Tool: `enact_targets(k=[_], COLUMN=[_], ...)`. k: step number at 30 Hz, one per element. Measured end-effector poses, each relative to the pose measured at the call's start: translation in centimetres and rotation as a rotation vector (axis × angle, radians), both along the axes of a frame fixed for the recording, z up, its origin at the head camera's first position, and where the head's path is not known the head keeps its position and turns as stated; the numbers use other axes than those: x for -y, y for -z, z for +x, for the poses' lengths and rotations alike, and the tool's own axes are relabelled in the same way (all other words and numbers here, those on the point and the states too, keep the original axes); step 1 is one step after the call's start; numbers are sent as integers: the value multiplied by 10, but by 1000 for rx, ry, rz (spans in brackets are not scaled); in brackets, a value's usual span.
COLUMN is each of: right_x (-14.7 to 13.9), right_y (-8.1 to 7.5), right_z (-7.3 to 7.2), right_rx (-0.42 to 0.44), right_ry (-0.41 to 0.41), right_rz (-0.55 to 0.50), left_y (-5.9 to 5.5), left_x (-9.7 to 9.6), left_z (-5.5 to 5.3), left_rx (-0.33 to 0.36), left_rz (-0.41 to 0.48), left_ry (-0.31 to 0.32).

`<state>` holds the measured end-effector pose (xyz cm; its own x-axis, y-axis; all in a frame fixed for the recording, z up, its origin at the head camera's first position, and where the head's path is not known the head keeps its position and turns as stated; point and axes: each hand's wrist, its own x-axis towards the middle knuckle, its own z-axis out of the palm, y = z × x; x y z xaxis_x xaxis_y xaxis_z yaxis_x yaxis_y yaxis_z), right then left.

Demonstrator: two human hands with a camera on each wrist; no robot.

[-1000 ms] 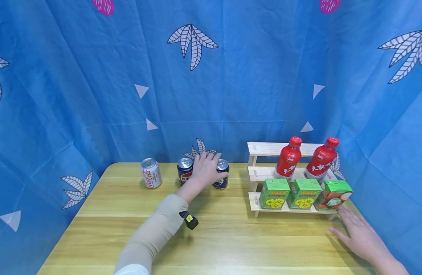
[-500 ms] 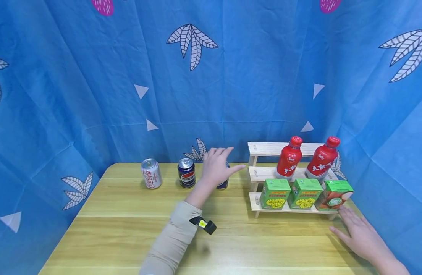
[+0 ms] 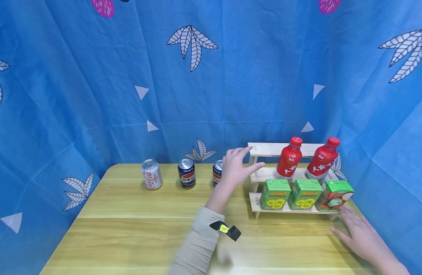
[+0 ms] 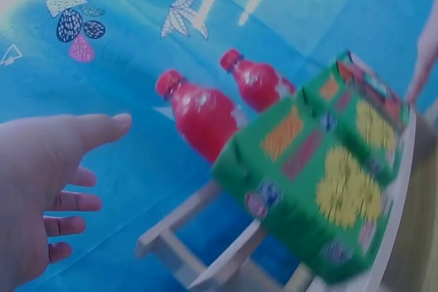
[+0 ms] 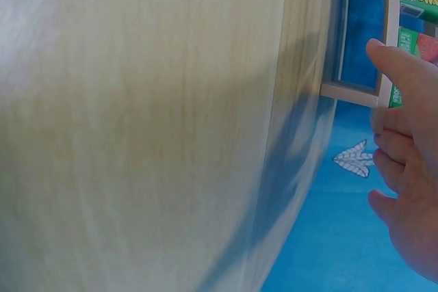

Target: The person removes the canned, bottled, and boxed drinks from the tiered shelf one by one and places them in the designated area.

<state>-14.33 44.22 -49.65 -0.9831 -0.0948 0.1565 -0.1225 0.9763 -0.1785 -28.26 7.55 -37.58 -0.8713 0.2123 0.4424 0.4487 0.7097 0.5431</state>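
My left hand (image 3: 235,168) is in the air by the left end of a three-step wooden rack (image 3: 254,200), thumb spread from the fingers and nothing held. It partly covers a dark blue Pepsi can (image 3: 217,173) standing behind it. In the left wrist view, that hand (image 4: 34,189) is apart from the red bottles (image 4: 205,117) and green drink cartons (image 4: 301,162). My right hand (image 3: 362,233) lies at the rack's right front corner, fingertips by a coconut drink carton (image 3: 333,196). The right wrist view shows this hand (image 5: 414,148) with relaxed fingers beside the shelf edge; contact is unclear.
A white Coca-Cola can (image 3: 151,175) and another Pepsi can (image 3: 187,174) stand along the table's back edge. Two red bottles (image 3: 289,158) occupy the middle step, behind a front row of cartons (image 3: 275,194). A blue patterned curtain (image 3: 211,95) surrounds the table (image 3: 128,229).
My left hand has moved right, from among the Pepsi cans to the rack's left end, its thumb and fingers spreading wider. The cans stay standing. My right hand keeps its place.
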Motion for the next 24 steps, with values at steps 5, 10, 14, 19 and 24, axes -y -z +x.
enact_targets(k=[5, 10, 14, 19, 24], right_x=[-1, 0, -1, 0, 0], right_y=[1, 3, 1, 3, 6], right_z=[1, 2, 3, 4, 6], right_rx=[9, -10, -9, -52, -73], right_ry=[-1, -2, -4, -22, -30], right_rz=[-11, -13, -18, -12, -7], left_y=[-1, 2, 2, 2, 4], left_x=[-20, -38, -52, -68, -80], left_z=[6, 9, 10, 11, 11], left_rx=[33, 76, 108, 142, 168], left_rz=[104, 177, 210, 212, 202], left_ry=[29, 47, 57, 60, 43])
